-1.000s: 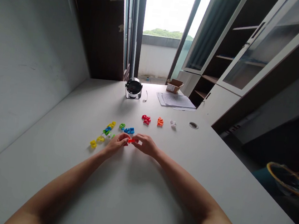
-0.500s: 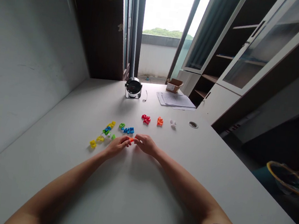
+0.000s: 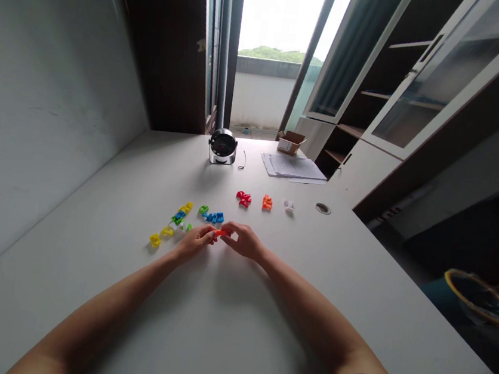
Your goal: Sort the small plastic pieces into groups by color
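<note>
A: What is on the counter (image 3: 307, 313), going from the left?

B: First there are little yellow blocks (image 3: 154, 240), then green blocks (image 3: 203, 210) and blue blocks (image 3: 214, 217). Some white bits sit in with the green and yellow ones.

A: Where are the hands?

B: They are close together, near the middle of the counter. The left hand (image 3: 197, 244) is just past the blue blocks. Its fingertips pinch one end of a small orange piece (image 3: 220, 232).

A: And the right hand (image 3: 244, 240)?

B: Its fingers are right at the other end of that orange piece. It is too small to tell if they press on it. The piece is up off the counter, between the two hands.

A: What is doing the work right now?

B: The fingers are working on that one piece. The other blocks lie on the counter.

A: What comes after the hands?

B: A red pile (image 3: 243, 199), an orange pile (image 3: 267, 202) and a white pile (image 3: 289, 206), all in a row.

A: Any boxes?

B: A cardboard box (image 3: 288, 144) sits at the far end, but I cannot see inside it. Far to the right there is a round basket (image 3: 480, 299) with something dark in it.
</note>
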{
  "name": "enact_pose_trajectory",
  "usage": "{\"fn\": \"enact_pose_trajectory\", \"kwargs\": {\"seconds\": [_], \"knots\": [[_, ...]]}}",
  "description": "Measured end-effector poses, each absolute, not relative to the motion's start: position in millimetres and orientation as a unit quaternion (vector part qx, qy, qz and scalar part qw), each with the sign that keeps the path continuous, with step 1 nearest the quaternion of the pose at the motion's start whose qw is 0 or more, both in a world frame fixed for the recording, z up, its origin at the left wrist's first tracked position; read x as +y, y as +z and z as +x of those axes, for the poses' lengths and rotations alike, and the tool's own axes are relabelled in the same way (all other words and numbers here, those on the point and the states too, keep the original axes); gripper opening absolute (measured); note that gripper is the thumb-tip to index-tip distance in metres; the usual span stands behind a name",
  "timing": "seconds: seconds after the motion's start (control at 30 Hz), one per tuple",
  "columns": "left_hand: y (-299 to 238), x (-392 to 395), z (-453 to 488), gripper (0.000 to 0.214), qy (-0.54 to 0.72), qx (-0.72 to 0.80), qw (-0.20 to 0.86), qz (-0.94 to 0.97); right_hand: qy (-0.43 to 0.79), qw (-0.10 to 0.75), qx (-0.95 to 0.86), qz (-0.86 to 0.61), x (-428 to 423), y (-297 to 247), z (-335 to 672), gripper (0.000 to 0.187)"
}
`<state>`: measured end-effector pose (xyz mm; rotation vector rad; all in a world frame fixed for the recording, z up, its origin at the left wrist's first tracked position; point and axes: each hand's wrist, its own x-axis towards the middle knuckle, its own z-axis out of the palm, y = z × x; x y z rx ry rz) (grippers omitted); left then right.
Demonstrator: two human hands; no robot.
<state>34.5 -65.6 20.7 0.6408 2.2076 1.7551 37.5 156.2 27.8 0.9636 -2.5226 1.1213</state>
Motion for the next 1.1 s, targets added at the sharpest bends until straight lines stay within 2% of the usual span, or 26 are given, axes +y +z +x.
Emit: {"fn": "enact_pose_trajectory", "kwargs": {"seconds": [0.23,0.6,0.8,1.1], "knots": [[18,-66,34,0.038,0.624,0.743,0.124,0.208,0.378,0.108,-0.863,0.317,157,26,35,0.016],[22,-67,36,0.037,0.575,0.778,0.119,0.222,0.338,0.103,-0.881,0.314,159,23,33,0.022],[26,-67,38,0.04,0.531,0.81,0.097,0.227,0.325,0.09,-0.894,0.294,159,22,32,0.019],[29,-66,40,0.035,0.456,0.856,0.047,0.238,0.316,0.086,-0.891,0.313,161,21,31,0.033]]}}
